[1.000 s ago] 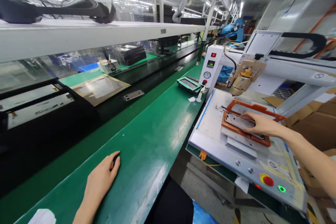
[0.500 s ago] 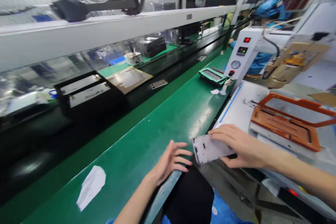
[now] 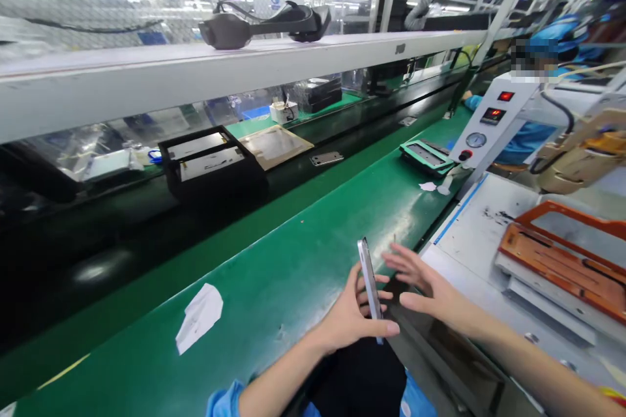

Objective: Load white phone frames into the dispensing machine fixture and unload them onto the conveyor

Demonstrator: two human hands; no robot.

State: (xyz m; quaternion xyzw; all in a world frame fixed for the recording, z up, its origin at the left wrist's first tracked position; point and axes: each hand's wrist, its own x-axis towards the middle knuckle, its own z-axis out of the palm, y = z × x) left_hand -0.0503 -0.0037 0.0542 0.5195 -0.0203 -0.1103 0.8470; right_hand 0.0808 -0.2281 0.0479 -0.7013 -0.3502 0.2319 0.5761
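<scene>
A thin phone frame (image 3: 370, 283) with a pale metal edge stands nearly upright over the bench's front edge, turned edge-on to me. My left hand (image 3: 355, 309) grips it, the thumb across its lower end and the fingers behind. Just to the right, my right hand (image 3: 425, 290) is apart from the frame, its fingers and thumb spread with nothing in them. The frame's broad faces are mostly out of sight at this angle. Beneath the hands runs the green bench top (image 3: 293, 254).
White paper (image 3: 200, 316) lies on the bench at left; a green fixture (image 3: 426, 158) sits further back. At right stand an orange fixture (image 3: 562, 267) and a control box (image 3: 486, 120) with a gauge. Another phone frame (image 3: 327, 158) rests on the dark conveyor. A co-worker's blue sleeve (image 3: 523, 143) shows behind.
The phone frame has passed from my right hand to my left and turned from flat to nearly upright. My right hand has let go and opened. The view has swung left.
</scene>
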